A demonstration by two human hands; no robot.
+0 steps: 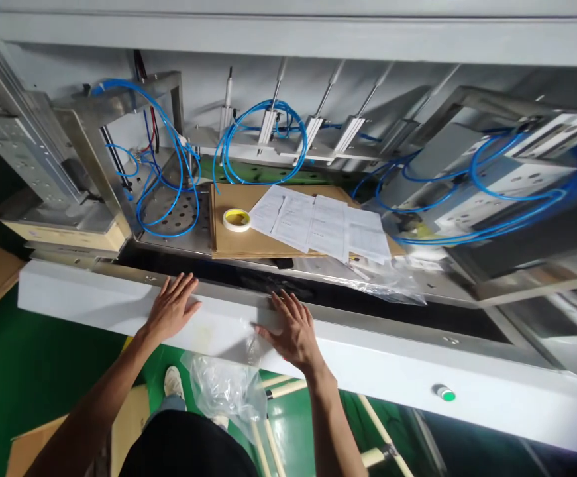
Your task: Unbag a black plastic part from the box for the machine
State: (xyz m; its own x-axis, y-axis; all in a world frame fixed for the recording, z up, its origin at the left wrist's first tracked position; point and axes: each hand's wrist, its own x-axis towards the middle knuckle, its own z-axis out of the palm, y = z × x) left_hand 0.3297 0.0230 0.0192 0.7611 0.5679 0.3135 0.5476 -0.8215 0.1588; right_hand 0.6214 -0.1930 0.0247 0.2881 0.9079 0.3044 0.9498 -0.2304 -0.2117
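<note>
I count one plastic bag [228,391] below one white panel [382,364] with one green button [448,395]. Left hand [173,308] and right hand [293,331] rest on the panel, fingers spread, unclenched. Beyond: one cardboard piece [248,246] bearing one tape roll [237,227], four papers [328,228].

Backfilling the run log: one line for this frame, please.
left hand: open on white front panel | right hand: open on same panel | tape roll, printed sheets: on cardboard
</note>
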